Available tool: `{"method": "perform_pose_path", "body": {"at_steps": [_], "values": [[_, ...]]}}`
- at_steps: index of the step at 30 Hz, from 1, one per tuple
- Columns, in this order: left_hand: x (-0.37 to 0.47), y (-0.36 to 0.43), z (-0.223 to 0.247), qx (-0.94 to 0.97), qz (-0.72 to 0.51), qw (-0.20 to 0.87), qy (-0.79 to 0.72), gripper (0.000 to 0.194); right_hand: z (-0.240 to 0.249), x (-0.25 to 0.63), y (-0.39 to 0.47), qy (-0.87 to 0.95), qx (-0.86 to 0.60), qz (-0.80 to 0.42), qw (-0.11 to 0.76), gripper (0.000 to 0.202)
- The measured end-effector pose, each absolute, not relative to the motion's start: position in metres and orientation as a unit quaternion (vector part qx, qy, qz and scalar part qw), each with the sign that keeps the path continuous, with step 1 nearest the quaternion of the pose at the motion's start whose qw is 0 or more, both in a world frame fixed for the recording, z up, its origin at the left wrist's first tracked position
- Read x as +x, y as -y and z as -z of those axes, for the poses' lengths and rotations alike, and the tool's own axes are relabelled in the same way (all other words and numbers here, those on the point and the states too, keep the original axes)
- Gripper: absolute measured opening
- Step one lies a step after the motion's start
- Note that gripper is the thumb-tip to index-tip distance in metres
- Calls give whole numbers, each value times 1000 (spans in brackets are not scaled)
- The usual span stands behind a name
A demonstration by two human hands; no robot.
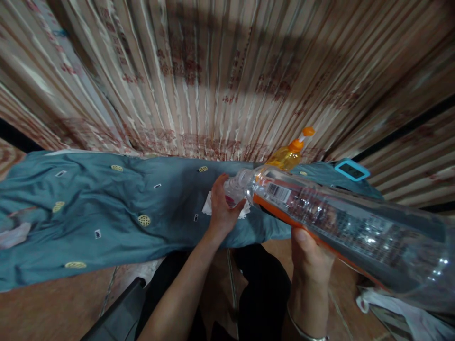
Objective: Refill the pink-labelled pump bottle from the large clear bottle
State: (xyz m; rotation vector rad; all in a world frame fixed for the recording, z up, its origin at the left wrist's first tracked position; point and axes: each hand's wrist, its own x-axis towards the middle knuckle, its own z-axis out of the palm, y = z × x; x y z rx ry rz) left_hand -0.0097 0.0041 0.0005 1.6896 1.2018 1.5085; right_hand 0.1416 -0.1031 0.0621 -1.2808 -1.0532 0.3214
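Observation:
My right hand (311, 253) grips a large clear bottle (341, 222) with an orange and dark label, tilted so its neck points left and down. The bottle's mouth meets the top of a small clear container (232, 187). My left hand (224, 206) is closed around that container, thumb on its near side. Under it lies a white tissue (207, 204) on the teal cloth. The liquid level inside the container cannot be made out.
A teal patterned cloth (117, 203) covers the narrow surface. An orange pump bottle (287, 155) and a light-blue framed device (352, 169) stand at the back right. Pleated curtains (199, 71) hang behind. White tissue (16, 235) lies far left.

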Motion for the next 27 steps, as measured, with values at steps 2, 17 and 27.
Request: {"method": "perform_pose_path", "body": {"at_steps": [2, 17, 27], "values": [[-9, -4, 0, 631, -563, 284, -453, 75, -56, 144, 105, 462, -565, -131, 671, 50], [-8, 0, -5, 633, -553, 280, -464, 79, -49, 145, 109, 469, -554, -115, 678, 46], [-8, 3, -7, 633, -555, 288, -456, 76, -55, 145, 103, 479, -557, -87, 673, 79]]}}
